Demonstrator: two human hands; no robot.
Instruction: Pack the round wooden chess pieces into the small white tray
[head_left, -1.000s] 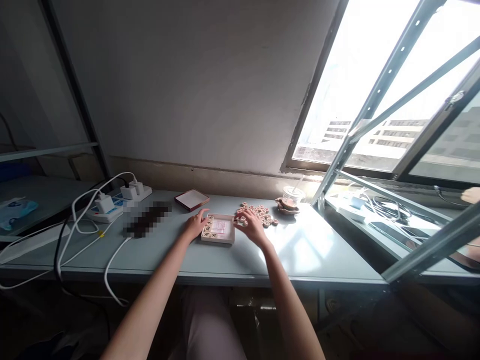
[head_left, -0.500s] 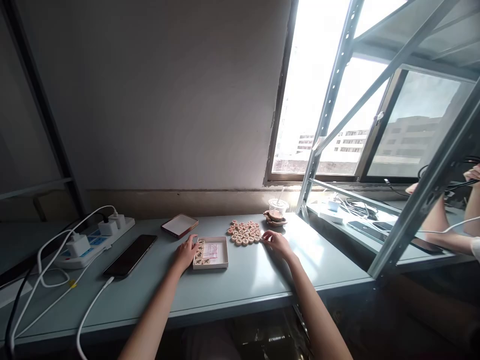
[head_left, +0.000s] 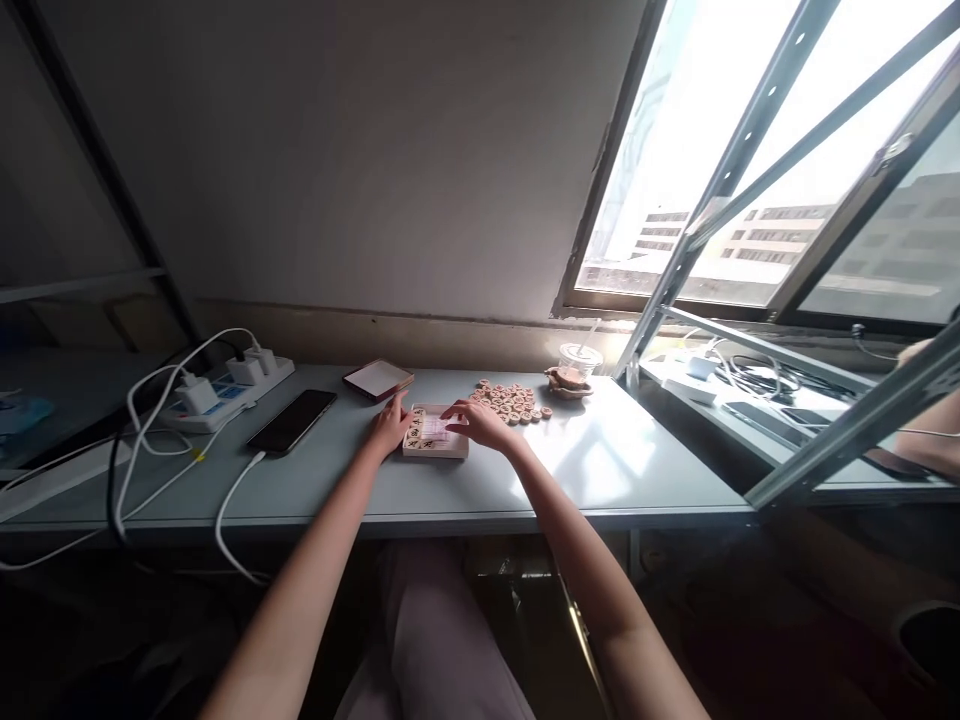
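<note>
A shallow open cardboard box [head_left: 436,452] sits on the desk, with several round wooden Chinese chess pieces [head_left: 415,430] lined up along its left side and near edge. My left hand [head_left: 390,426] grips the box at its left rim. Over the box's right part reaches my right hand [head_left: 484,424], its thumb and fingers bent in a pinch; whatever is between them is too small to make out. Just behind and right of this hand, a loose cluster of more chess pieces [head_left: 517,400] lies on the desk, partly covered by the hand.
Behind the box lies its lid [head_left: 379,379]. Left are a black phone [head_left: 292,421], a white cable [head_left: 229,500] and a power strip [head_left: 225,392] with plugs. A plastic cup [head_left: 578,362] stands at the back right. A metal shelf post [head_left: 705,220] rises beside it; a person's arm [head_left: 934,435] shows far right.
My right hand has moved left from the right edge of the piece cluster to over the box. My left hand stays at the box's rim. The view has tilted down.
</note>
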